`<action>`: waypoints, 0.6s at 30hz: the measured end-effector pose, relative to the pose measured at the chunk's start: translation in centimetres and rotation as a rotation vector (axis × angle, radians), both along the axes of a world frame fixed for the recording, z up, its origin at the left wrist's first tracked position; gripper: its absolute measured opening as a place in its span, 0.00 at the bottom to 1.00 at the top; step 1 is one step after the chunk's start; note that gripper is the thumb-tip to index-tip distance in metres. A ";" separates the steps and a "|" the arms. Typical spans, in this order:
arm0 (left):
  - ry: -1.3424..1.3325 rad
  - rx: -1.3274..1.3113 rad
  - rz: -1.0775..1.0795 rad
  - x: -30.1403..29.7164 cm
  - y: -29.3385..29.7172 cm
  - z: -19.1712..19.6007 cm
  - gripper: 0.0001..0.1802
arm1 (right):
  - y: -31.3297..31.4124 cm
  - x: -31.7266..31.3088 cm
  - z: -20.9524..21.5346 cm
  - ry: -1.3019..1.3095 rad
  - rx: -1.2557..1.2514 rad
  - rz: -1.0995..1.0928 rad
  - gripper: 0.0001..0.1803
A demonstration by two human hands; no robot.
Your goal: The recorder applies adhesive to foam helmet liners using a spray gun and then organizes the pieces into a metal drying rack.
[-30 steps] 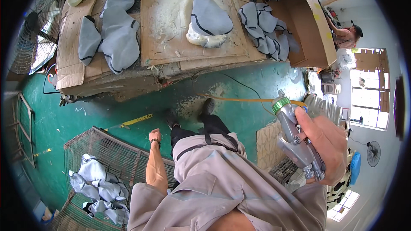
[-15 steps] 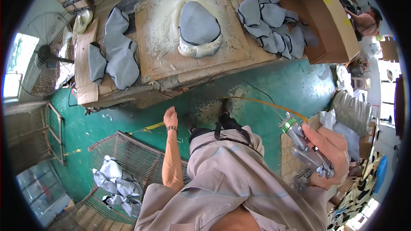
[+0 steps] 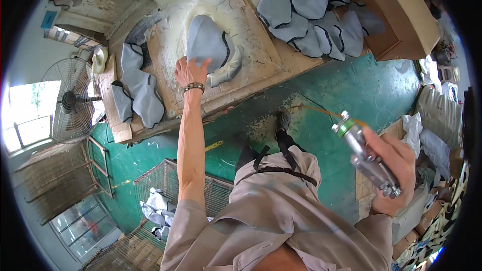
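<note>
My left hand (image 3: 192, 72) reaches over the workbench, its thumb and fingers gripping the lower edge of a grey fabric piece (image 3: 205, 41) with black trim. This piece lies over a pale, rounded form (image 3: 228, 70) whose lower right rim shows beside it. The fingertips' exact hold on the cloth is partly hidden. At the right, well away from the bench, my right hand (image 3: 394, 163) is closed around a metal spray gun (image 3: 369, 158) with a green ring. A thin amber hose (image 3: 311, 109) runs from near the gun toward the bench.
Residue-coated cardboard (image 3: 165, 70) covers the bench. More grey fabric pieces (image 3: 306, 25) are heaped at its right near a cardboard box (image 3: 401, 20); others (image 3: 145, 98) lie left. A fan (image 3: 70, 100) stands far left. A wire rack (image 3: 165, 175) with fabric pieces is at lower left.
My left hand has risen from beside my body to the fabric piece on the bench. The piece now sits further left over the form, with its trim turned. My right hand still holds the spray gun.
</note>
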State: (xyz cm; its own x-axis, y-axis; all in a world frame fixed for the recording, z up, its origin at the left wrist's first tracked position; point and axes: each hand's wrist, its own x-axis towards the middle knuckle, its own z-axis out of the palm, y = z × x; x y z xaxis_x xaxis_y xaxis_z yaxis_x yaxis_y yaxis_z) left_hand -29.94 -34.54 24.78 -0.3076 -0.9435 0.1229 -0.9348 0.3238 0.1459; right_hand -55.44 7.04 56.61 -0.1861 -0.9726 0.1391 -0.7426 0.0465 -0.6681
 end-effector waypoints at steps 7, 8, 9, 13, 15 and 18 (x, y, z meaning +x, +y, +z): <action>0.005 0.008 0.097 -1.1 1.1 -1.1 0.34 | -2.4 -3.4 -1.4 0.015 -0.092 -0.113 0.34; 0.037 0.007 0.098 -1.1 1.2 -1.2 0.34 | -2.9 -3.5 -1.4 0.074 -0.099 -0.120 0.34; 0.076 0.002 0.097 -1.1 1.2 -1.3 0.34 | -3.4 -3.6 -1.3 0.146 -0.095 -0.134 0.34; 0.122 0.030 0.097 -0.7 0.9 -1.6 0.34 | -5.7 -3.1 -0.4 0.057 -0.110 -0.141 0.33; 0.140 0.085 0.083 -0.4 0.8 -1.7 0.35 | -7.0 -2.2 0.2 0.037 -0.146 -0.091 0.32; 0.212 0.053 0.070 -0.2 0.8 -1.4 0.33 | -8.8 -0.1 1.2 -0.033 -0.056 -0.016 0.32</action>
State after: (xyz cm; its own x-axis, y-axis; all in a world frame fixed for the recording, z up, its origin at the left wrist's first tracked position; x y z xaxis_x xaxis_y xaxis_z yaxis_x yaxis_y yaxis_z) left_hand -30.16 -33.75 23.40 -0.2135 -0.9685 0.1278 -0.9013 0.2458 0.3567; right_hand -55.54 -1.79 57.84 -0.2068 -0.9603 0.1871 -0.7196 0.0197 -0.6942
